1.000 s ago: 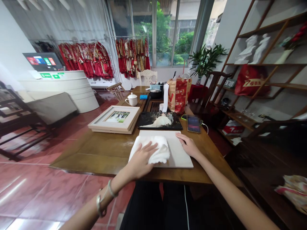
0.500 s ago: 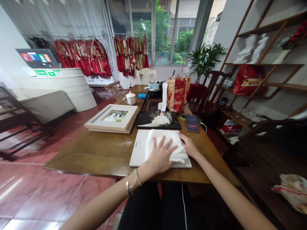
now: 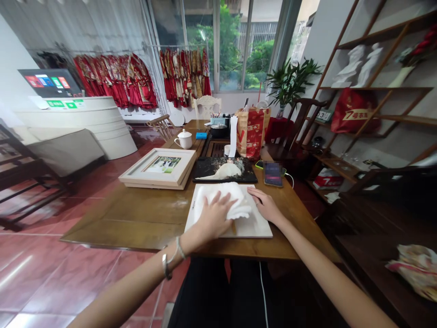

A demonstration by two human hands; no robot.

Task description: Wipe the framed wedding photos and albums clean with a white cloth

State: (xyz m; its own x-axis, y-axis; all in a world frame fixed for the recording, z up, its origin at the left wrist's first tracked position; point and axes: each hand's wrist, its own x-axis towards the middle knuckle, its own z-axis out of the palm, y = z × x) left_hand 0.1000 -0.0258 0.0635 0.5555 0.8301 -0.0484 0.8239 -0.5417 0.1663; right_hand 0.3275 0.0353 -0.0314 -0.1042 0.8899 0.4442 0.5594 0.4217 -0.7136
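My left hand (image 3: 212, 219) lies flat with spread fingers on a folded white cloth (image 3: 241, 206), pressing it against a white board (image 3: 260, 226). Small dark print shows near the board's left edge. On the board's right side rests my right hand (image 3: 268, 207), fingers stretched out over the upper right part and holding nothing. Just beyond the board lies a dark photo panel (image 3: 227, 171) showing a white gown. To its left, light wooden picture frames (image 3: 155, 168) are stacked, the top one with a photo in it.
Right of the panel a phone (image 3: 273, 174) lies with a white cable. Farther back stand a white lidded cup (image 3: 184, 139), a red and brown paper bag (image 3: 251, 132) and a black pot (image 3: 219, 130). The wooden table (image 3: 133, 216) ends close to my lap.
My left hand has slid the cloth to the left and slightly away across the board, baring more of its right side. My right hand has shifted a little inward over the board.
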